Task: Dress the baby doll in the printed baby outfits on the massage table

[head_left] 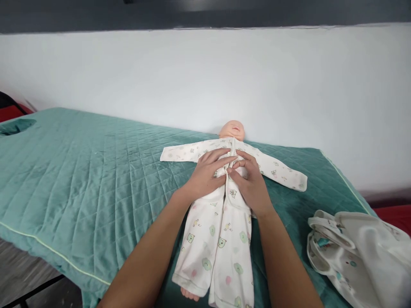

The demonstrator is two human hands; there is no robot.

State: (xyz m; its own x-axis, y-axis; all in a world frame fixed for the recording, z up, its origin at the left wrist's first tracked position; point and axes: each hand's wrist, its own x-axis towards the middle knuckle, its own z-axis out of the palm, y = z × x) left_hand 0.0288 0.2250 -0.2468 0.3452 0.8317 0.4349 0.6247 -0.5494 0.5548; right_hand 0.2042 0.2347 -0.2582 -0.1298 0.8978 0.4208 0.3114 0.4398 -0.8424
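Treatment / baby-care training rm, prob.

Massage-type bed [96, 171] is suggested by quilted green cover [122, 209] w/ apparent face hole [18, 126], set vs. white wall [192, 77]; baby-care practice is hinted at by dressed baby doll [233, 205].

Mid-frame, the left hand [208, 172] and right hand [253, 184] partly hide the jacket [236, 197]. The frame crops the trousers [233, 256] at bottom centre, the cloth [369, 244] lower right.

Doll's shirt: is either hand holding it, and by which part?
Left hand and right hand touch the shirt around its front opening; whether they pinch it cannot be told.
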